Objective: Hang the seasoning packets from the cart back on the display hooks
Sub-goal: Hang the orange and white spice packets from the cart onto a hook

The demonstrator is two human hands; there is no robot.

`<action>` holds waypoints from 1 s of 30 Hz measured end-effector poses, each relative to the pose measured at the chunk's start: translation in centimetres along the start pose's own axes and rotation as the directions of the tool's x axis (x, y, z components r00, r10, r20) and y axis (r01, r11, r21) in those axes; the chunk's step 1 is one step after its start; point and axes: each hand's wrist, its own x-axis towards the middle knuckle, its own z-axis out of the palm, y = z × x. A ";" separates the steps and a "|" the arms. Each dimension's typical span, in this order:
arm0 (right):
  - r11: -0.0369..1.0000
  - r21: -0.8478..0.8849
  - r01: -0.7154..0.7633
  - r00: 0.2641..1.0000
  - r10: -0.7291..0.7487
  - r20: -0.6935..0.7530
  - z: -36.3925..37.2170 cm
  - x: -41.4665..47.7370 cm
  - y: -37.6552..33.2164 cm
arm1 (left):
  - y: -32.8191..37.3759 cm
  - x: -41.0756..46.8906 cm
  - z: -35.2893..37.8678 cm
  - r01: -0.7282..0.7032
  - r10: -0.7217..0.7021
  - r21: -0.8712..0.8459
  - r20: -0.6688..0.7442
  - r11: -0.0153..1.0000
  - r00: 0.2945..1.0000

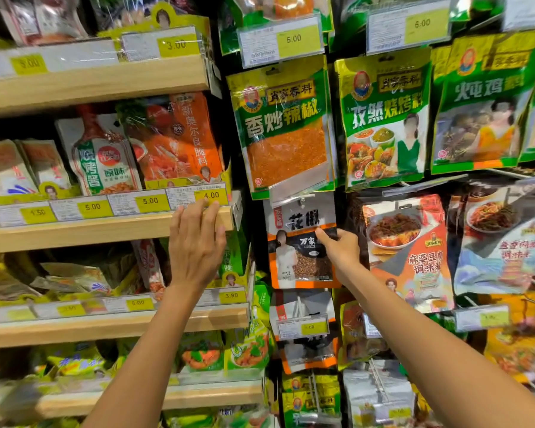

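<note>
A black, white and orange peppercorn packet (300, 242) hangs in the middle column of the display, its top under a clear price-tag flap (297, 188). My right hand (340, 248) grips this packet at its right edge, thumb on the front. My left hand (195, 242) is raised with fingers spread and holds nothing; its fingertips touch the front edge of the wooden shelf (105, 233) near the 4.00 label. The hook itself is hidden behind the packets. The cart is out of view.
Green seasoning packets (284, 128) hang above, and orange mapo tofu packets (408, 251) hang to the right. More packets (306, 344) hang below the peppercorn one. Wooden shelves on the left carry sauce pouches (173, 140) and yellow price labels.
</note>
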 end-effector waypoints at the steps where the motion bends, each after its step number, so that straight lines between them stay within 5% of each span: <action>1: 1.000 -0.027 -0.009 1.000 0.008 -0.020 0.2 0.3 0.0 | 0.0 0.0 -0.1 0.002 -0.002 0.006 0.005 1.000 1.000; 10: 0.968 -0.235 -0.086 0.990 0.055 -0.133 1.5 0.5 -0.6 | 0.4 0.1 -1.5 0.005 -0.006 0.008 0.047 1.000 0.999; 17: 0.961 -0.245 0.131 0.991 -0.125 0.040 -2.0 -6.4 0.9 | 3.8 -1.2 -3.2 -0.006 0.004 -0.126 -0.017 0.992 1.000; 21: 0.960 -0.206 0.191 0.981 -0.177 0.083 -7.5 -10.9 3.5 | 10.1 -4.0 -3.6 0.123 -0.067 -0.334 0.175 0.934 0.982; 24: 0.976 -0.201 0.082 0.996 -0.072 0.057 -13.4 -13.6 6.8 | 16.5 -6.7 -4.0 0.458 -0.204 -0.492 0.485 0.740 0.850; 27: 0.980 -0.198 -0.027 0.999 0.021 -0.032 -20.0 -16.5 10.7 | 24.1 -10.1 -4.4 0.779 -0.240 -0.448 0.777 0.439 0.582; 30: 0.968 -0.181 -0.173 0.973 0.139 -0.187 -27.1 -20.0 14.8 | 32.0 -13.8 -5.5 0.933 -0.114 -0.303 0.938 0.195 0.329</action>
